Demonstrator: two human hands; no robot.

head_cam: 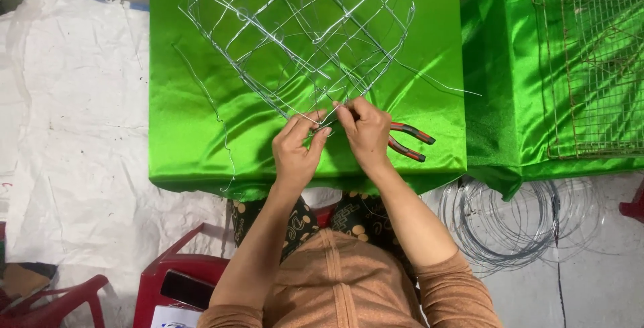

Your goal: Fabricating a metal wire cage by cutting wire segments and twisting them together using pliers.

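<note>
A white printed package or card (173, 317) lay at the bottom edge, below and left of the shiny green satin-covered table (194, 133), cut off by the frame, on a red plastic stool (176, 276) beside a dark flat object (188, 288). The silver wire-grid cage frame (295, 33) sat on the green table's far half, its top cut off; thin wires were hard to trace against the cloth. The left hand (296, 148) was curled, fingertips pinching a wire at the frame's near corner. The right hand (365, 133) was closed around the same spot, gripping red-and-black-handled pliers (408, 141); the pliers' jaws were hidden under the fingers. Right of the green table stood a second green-draped table (503, 100) with a rusty wire mesh cage (590, 66), partly cut off. Coils of grey wire (510, 224) lay on the floor below it.
</note>
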